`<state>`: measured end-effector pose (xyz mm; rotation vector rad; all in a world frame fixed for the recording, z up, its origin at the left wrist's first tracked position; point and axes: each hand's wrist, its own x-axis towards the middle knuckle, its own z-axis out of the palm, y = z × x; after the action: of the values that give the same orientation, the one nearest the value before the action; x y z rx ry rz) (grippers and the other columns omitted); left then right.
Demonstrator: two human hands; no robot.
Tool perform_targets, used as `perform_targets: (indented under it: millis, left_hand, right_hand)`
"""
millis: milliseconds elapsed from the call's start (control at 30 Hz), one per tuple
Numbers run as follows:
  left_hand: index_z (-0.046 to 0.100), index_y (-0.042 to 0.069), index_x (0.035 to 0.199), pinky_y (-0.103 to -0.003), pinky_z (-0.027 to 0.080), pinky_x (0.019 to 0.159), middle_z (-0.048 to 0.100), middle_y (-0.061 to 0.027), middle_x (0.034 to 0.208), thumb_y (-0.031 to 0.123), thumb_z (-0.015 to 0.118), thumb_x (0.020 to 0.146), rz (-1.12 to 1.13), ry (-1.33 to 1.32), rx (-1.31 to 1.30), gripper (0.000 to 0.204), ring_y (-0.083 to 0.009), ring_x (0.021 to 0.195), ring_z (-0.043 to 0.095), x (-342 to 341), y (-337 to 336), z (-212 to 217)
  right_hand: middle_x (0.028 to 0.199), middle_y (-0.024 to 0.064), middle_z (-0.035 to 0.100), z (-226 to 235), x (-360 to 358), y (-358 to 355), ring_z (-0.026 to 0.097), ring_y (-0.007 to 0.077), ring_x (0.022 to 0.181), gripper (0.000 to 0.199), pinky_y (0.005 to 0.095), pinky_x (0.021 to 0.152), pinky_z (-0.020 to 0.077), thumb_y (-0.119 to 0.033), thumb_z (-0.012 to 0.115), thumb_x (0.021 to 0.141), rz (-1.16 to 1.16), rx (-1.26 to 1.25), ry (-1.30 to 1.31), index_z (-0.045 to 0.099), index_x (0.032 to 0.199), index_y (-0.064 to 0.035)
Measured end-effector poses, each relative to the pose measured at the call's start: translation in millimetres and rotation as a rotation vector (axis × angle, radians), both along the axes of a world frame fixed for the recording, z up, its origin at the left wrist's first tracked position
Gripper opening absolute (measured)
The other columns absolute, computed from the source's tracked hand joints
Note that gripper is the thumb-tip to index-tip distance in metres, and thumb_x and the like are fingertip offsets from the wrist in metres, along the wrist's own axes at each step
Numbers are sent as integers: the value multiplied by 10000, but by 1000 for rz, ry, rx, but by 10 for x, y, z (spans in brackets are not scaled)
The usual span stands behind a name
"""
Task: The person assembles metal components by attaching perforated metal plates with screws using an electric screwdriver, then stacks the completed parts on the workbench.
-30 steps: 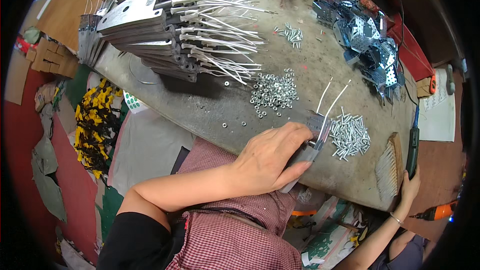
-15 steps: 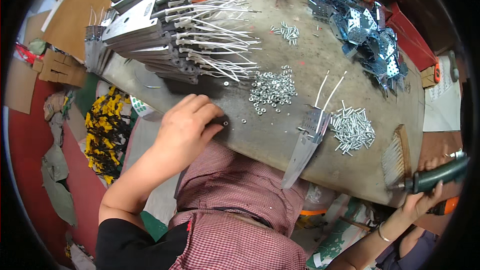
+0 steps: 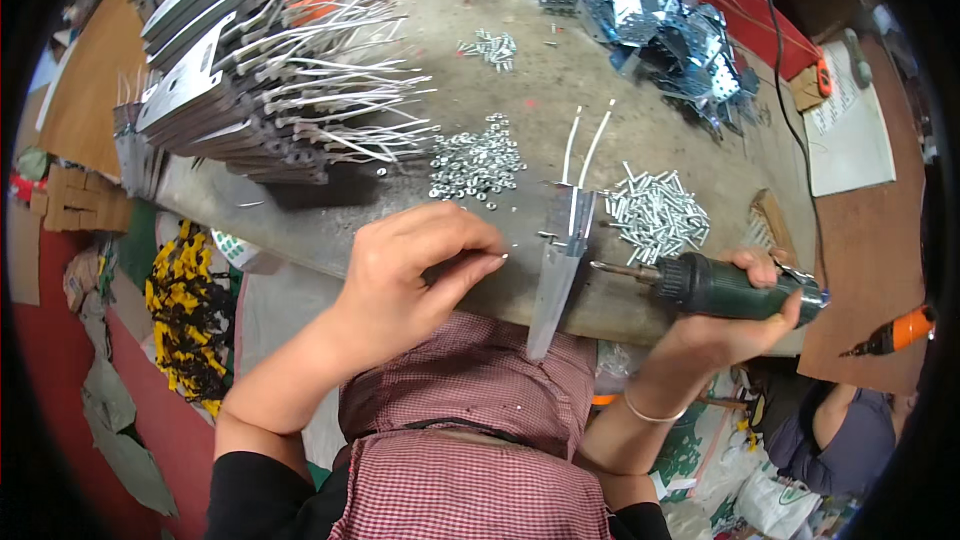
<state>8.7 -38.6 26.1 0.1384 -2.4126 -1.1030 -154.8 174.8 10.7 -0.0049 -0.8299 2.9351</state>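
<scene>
Left hand [image 3: 400, 275], a moment ago down at the heap of small nuts [image 3: 478, 160], now hovers just left of the metal bracket [image 3: 562, 260], thumb and forefinger pinched shut on something tiny (too small to name, probably a nut). Right hand [image 3: 735, 325], empty and low a second ago, has come up wrapped tight around a dark green powered screwdriver [image 3: 725, 287], bit aimed at the bracket's side. That bracket lies across the near edge of the workbench [image 3: 560, 90], two white wires trailing away. Both hands have closed in on it, so fastening looks about to start.
</scene>
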Motion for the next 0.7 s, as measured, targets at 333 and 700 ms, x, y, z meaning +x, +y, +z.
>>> perform_targets:
  millis: [333,700]
  left_hand:
    - [664,-15,872,-245,487,672,653,-70,816,7,668,782,44,46,638,93,-128,744,612,-245,245,-253]
    - [667,-1,845,-262,483,637,655,-83,784,10,686,762,33,24,547,85,-159,709,620,-242,278,-226]
  right_hand:
    - [704,-6,421,-35,-1,-196,480,107,635,257,282,691,492,-311,469,881,21,-70,-106,435,945,-65]
    - [691,-3,419,-215,-65,-102,497,123,623,289,330,684,515,-302,517,874,204,-287,-28,429,973,-45]
